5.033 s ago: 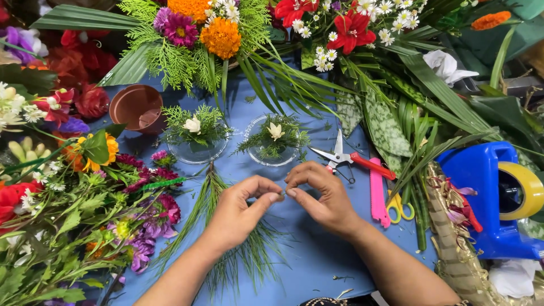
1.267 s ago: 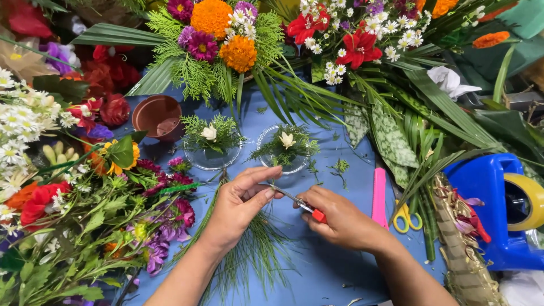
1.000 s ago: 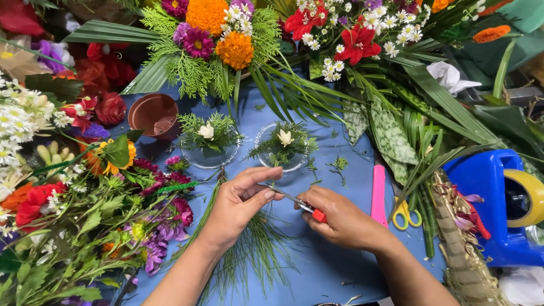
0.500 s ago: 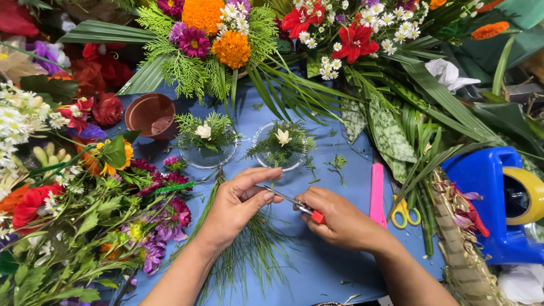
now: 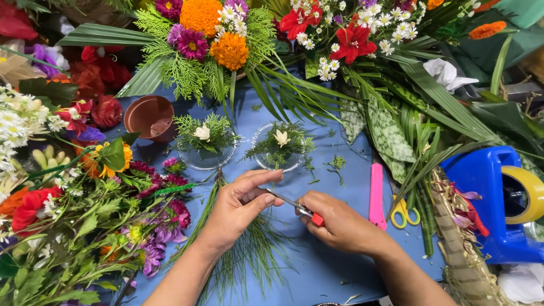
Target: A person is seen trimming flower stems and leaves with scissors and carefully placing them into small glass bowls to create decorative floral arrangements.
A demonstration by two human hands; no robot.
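On the blue table cover [image 5: 317, 272], two shallow clear dishes are sitting side by side above the hands. Left clear dish [image 5: 205, 154] is holding green fern-like sprigs with a small white flower in the middle; right clear dish [image 5: 277, 152] is holding the same kind of greenery around a white flower. An empty terracotta pot [image 5: 148, 116] is lying beyond the left dish, tilted with its mouth facing the camera. Left hand [image 5: 235, 212] is pinching something small between thumb and fingertips; what it grips is too small to tell. Right hand [image 5: 340, 224] is closing around the red handles of the snips [image 5: 292, 203]. Both hands are working close together, nearly touching. Long axis of the snips is running from lower right to upper left, with the metal tips pointing at the left hand's fingertips, just below the right dish. Loose pine needles [image 5: 243, 260] are lying under both wrists. Beside the right hand, a pink cutter [image 5: 376, 195] and yellow-handled scissors [image 5: 403, 211] are resting on the cover.
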